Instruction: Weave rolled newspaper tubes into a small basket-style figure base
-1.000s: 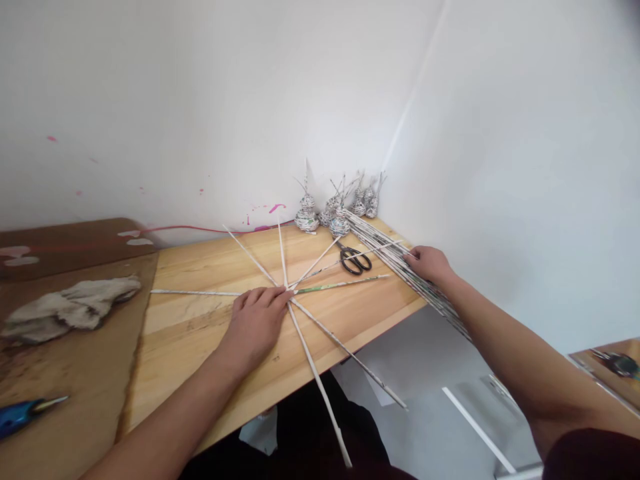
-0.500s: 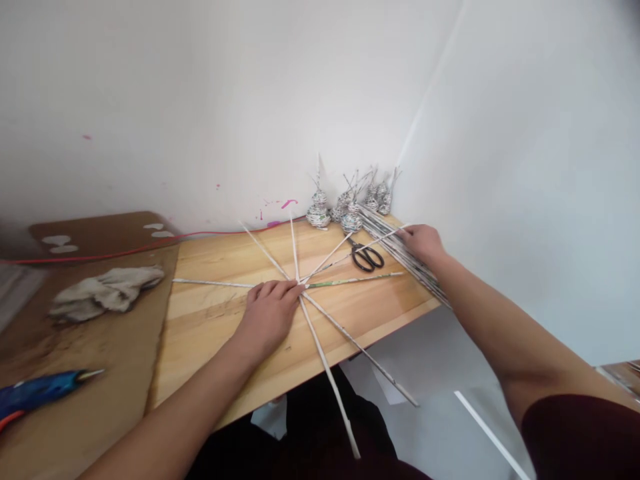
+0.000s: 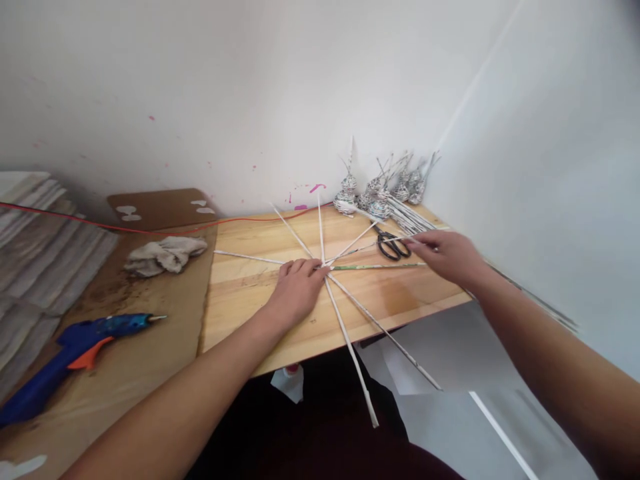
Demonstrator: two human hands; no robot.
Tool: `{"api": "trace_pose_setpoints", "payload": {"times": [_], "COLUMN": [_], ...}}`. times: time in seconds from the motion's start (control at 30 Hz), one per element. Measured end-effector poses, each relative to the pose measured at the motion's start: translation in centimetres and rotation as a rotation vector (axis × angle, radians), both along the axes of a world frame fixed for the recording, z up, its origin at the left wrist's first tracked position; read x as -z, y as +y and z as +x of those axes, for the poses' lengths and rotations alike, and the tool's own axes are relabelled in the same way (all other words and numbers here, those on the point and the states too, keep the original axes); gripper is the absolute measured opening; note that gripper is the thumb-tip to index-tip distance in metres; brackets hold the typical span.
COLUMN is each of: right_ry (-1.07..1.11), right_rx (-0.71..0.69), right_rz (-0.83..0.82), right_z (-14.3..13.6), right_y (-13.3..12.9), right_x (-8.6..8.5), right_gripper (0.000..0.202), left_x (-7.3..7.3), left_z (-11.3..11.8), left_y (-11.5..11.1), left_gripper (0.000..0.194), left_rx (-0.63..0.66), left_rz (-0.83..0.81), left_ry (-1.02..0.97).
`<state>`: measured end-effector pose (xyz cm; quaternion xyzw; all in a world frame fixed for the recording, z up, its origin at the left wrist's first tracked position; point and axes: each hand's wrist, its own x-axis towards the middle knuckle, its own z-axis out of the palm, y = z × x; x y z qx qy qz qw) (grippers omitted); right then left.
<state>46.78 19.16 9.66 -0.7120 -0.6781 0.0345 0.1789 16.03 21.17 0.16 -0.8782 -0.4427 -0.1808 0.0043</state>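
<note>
Several thin rolled paper sticks (image 3: 346, 327) fan out like spokes from one crossing point on the wooden board (image 3: 250, 300). My left hand (image 3: 301, 287) lies over the left side of that crossing, fingers pressed together on the sticks. To the right, my right hand (image 3: 447, 257) pinches a paper stick between thumb and fingers, above the board's right part. Black-handled scissors (image 3: 393, 247) lie just left of my right hand. A bundle of paper sticks (image 3: 413, 219) rests behind it, partly hidden by the hand.
Woven paper figures (image 3: 346, 195) stand along the wall. At the left are a blue glue gun (image 3: 75, 347), a crumpled cloth (image 3: 165, 256), a brown card (image 3: 160, 208) and a grey stack (image 3: 45, 253). A red cord (image 3: 150, 232) runs along the wall.
The view has shifted left, bringing the grey stack in. My right hand has drawn nearer the scissors with a stick in its fingers. My left hand stays at the crossing.
</note>
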Motion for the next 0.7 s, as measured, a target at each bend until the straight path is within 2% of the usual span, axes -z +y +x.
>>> {"api": "trace_pose_setpoints", "payload": {"times": [0.1,0.27,0.37,0.47,0.7], "right_ry": [0.052,-0.047,-0.156,-0.216,-0.316], "right_rx": [-0.260,-0.502,-0.547,-0.529,-0.579], "right_rz": [-0.020,0.000,-0.051,-0.084,-0.118], "right_z": [-4.7,-9.5,-10.6,-11.0,-11.9], "right_y": [1.8,5.3,6.6,7.0,6.8], "right_x": [1.3,3.8,4.8,5.1,4.3], "right_gripper": [0.022,0.021,0.020,0.019,0.019], "left_x": [0.1,-0.2,-0.4,-0.5,-0.5], "left_z": [0.0,0.0,-0.1,-0.1,-0.1], "left_y": [0.0,0.0,0.0,0.0,0.0], "left_gripper": [0.035,0.033,0.033,0.033,0.034], "left_rx": [0.001,0.019,0.020,0.018,0.013], "left_rz": [0.019,0.035,0.030,0.025,0.033], "left_ry": [0.008,0.017,0.018,0.022,0.033]}}
